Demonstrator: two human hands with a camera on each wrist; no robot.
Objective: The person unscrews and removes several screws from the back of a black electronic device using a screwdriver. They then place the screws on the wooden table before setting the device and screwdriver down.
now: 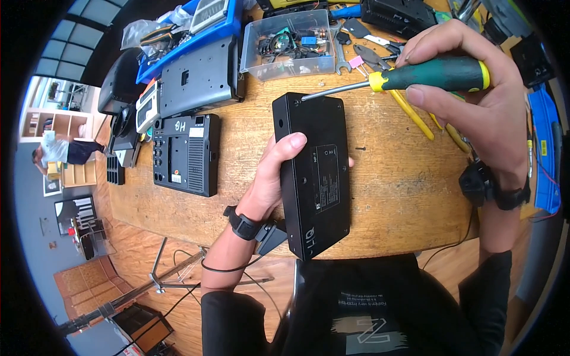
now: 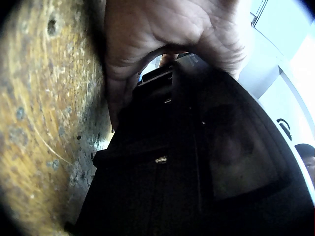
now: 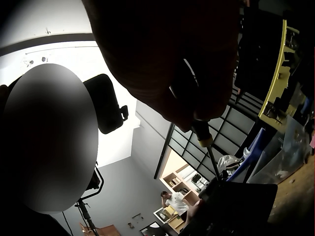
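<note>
A black electronic device (image 1: 325, 127) with a printed label and small screws along its edges is held tilted over the wooden table. My left hand (image 1: 270, 172) grips it from the left side, thumb on the near edge; in the left wrist view that hand (image 2: 172, 24) curls over the dark casing (image 2: 147, 196). The fingers behind the device are mostly hidden. My right hand (image 1: 484, 107) holds a green-and-yellow screwdriver (image 1: 436, 75) by its handle. Its steel shaft points left, with the tip right at a screw near the device's top corner.
A loose screw (image 1: 360, 149) lies on the table (image 1: 404, 202). Left stands a second black device (image 1: 187, 154), behind it a dark metal housing (image 1: 199, 80). A clear bin (image 1: 252, 59) holds small parts. Yellow-handled pliers (image 1: 415, 118) lie near my right hand. A person (image 1: 65, 148) stands far left.
</note>
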